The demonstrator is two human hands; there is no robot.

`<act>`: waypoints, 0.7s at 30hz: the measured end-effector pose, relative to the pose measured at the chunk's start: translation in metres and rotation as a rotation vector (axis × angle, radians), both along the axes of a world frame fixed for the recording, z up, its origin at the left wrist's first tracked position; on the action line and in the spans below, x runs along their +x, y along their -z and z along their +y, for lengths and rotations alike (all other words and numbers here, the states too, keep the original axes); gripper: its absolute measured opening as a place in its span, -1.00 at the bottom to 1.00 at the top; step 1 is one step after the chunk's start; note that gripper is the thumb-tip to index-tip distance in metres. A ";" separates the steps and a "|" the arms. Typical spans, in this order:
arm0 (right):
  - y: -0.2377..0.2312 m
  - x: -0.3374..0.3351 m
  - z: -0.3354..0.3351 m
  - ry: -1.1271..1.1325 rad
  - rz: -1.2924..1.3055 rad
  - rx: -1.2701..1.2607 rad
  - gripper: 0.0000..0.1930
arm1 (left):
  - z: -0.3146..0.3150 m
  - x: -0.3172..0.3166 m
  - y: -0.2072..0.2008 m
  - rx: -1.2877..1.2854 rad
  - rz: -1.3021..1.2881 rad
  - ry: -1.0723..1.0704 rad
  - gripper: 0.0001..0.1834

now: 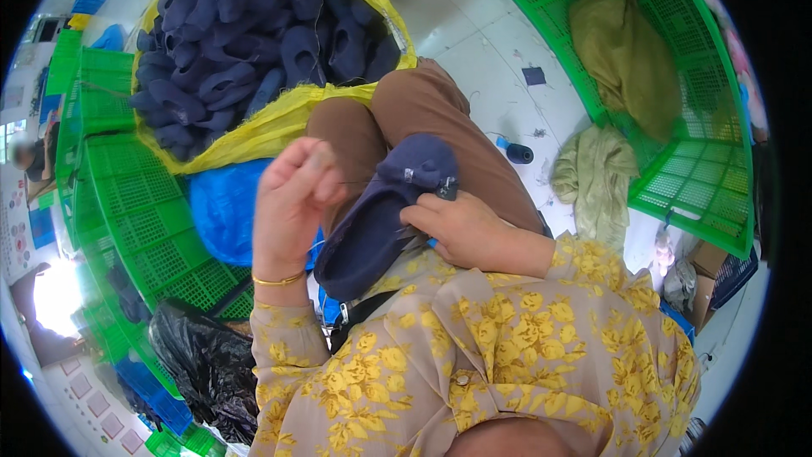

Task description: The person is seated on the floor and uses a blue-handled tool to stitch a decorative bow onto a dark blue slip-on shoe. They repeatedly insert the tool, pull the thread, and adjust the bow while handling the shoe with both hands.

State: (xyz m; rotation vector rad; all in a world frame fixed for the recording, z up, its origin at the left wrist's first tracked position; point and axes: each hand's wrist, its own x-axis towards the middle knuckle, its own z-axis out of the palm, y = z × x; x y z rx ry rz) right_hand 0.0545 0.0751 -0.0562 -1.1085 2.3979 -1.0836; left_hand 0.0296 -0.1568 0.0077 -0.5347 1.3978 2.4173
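A dark navy slip-on shoe point(364, 241) lies tilted across my lap, its opening facing up and a bow with small shiny trim point(410, 176) on its upper. My right hand point(461, 228) grips the shoe's side by the bow, fingers bent over the edge of the opening. Left of the shoe, my left hand point(298, 186) is raised and closed in a pinch. A thin dark thread point(355, 183) runs from it toward the bow. Whether a needle is between the fingers is too small to tell.
A yellow sack point(279, 118) heaped with navy shoes point(245, 25) stands beyond my knees. Green plastic crates point(694, 186) flank me, the right one holding olive cloth point(622, 51). A dark thread spool point(518, 152) lies on the floor; a black plastic bag point(203, 364) is at my left.
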 end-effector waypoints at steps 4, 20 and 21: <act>-0.003 -0.008 0.001 0.065 0.193 0.015 -0.73 | -0.039 0.013 0.012 0.037 0.137 -0.031 -0.81; 0.040 -0.019 0.077 0.768 -1.081 -1.014 -0.91 | -0.076 -0.008 0.091 0.249 -0.160 -0.168 -0.72; 0.039 -0.017 0.082 0.784 -1.102 -1.031 -0.91 | -0.075 -0.009 0.092 0.251 -0.155 -0.160 -0.75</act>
